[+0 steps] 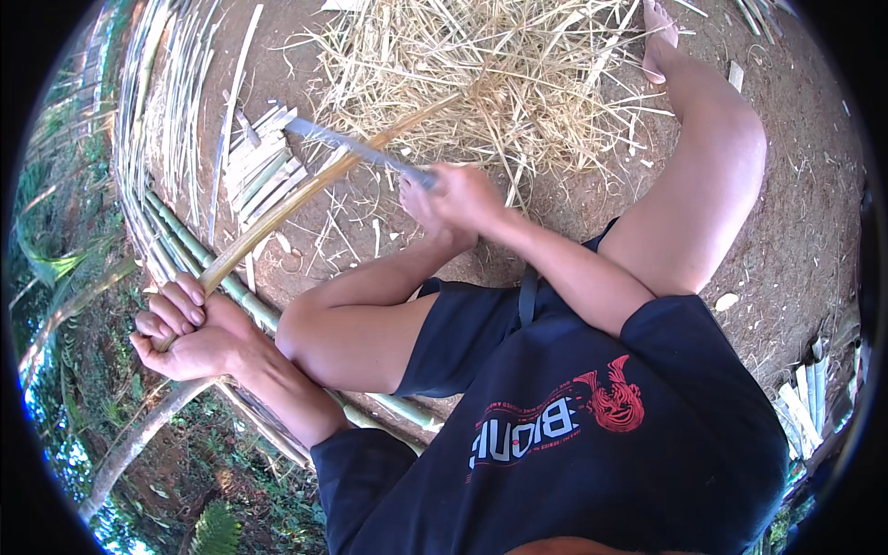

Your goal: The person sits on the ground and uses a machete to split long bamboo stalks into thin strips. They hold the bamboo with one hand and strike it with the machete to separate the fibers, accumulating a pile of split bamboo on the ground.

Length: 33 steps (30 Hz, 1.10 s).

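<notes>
My left hand (199,331) is closed around the lower end of a long, flat bamboo strip (294,200), which slants up and to the right over the ground. My right hand (467,199) grips the handle of a long-bladed knife (347,143). Its blade points up and to the left and crosses the strip's upper part; whether the edge touches the strip I cannot tell. Beyond the blade's tip lies a stack of short split bamboo pieces (264,176).
A broad heap of pale shavings (499,83) covers the ground ahead. Long thin strips (190,102) lie at the far left, beside green bamboo poles (199,250). Cut pieces (803,412) are at the right. My bent legs frame the work area; plants grow on the left.
</notes>
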{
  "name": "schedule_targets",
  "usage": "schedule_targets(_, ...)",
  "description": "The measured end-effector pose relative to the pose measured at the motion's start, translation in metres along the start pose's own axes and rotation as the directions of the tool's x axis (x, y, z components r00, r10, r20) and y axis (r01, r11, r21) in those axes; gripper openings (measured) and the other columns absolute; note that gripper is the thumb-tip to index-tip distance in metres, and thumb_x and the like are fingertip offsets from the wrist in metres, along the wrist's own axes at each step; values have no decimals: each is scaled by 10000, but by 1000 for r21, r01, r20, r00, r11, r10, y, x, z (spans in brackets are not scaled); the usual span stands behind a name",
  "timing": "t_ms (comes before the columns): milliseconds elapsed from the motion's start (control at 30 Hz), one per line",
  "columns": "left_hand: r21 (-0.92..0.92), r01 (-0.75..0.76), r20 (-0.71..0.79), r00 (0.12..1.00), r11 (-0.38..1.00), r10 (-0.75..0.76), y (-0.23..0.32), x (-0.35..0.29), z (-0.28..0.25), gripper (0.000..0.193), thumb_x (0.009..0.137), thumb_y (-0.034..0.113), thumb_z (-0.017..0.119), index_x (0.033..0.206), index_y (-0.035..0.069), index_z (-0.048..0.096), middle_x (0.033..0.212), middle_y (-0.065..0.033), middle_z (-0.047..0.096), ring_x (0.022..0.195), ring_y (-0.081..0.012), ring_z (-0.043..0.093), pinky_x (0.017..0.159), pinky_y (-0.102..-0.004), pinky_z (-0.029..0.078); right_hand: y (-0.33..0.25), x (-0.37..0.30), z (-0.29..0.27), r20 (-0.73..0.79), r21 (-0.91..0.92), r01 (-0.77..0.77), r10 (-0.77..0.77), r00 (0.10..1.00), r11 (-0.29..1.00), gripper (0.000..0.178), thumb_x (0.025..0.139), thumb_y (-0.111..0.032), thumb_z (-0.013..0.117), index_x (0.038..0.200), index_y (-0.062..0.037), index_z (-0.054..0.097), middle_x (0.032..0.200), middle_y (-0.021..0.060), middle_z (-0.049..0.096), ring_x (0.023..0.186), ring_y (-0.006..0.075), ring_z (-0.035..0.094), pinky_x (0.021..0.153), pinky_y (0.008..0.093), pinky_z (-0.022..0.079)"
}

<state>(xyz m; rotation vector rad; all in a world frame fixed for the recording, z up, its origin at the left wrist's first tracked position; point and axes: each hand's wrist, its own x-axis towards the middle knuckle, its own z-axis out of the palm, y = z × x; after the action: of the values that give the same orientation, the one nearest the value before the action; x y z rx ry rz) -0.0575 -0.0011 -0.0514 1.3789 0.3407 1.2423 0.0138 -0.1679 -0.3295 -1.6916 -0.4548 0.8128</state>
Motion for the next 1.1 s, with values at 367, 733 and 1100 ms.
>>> schedule_targets(367, 14, 13, 39, 999, 1000, -13, 0, -6, 15, 419, 965, 319, 388, 579, 156, 357, 467, 13, 264, 408, -105, 246, 438, -264, 242, 34, 14, -14, -109, -230, 12, -38, 993, 973, 139, 825, -100, 563, 924, -25, 626, 598, 149, 624, 519, 276, 635, 506, 419, 506)
schedule_targets(733, -4, -9, 27, 1000, 1000, 9, -3, -1, 9, 382, 951, 309, 424, 605, 147, 409, 485, 17, 267, 417, -104, 249, 439, -261, 249, 34, 25, -19, -29, -184, -278, 277, 960, 943, 106, 878, -124, 540, 848, -54, 615, 590, 105, 575, 455, 164, 524, 426, 335, 445)
schedule_targets(1100, 18, -29, 5, 1000, 999, 29, 0, -5, 13, 378, 960, 317, 401, 623, 150, 362, 491, 18, 249, 415, -99, 225, 437, -265, 238, 86, 44, -59, -19, -330, -488, 512, 859, 808, 193, 919, -122, 511, 1005, -63, 673, 849, 93, 677, 752, 201, 680, 644, 347, 547)
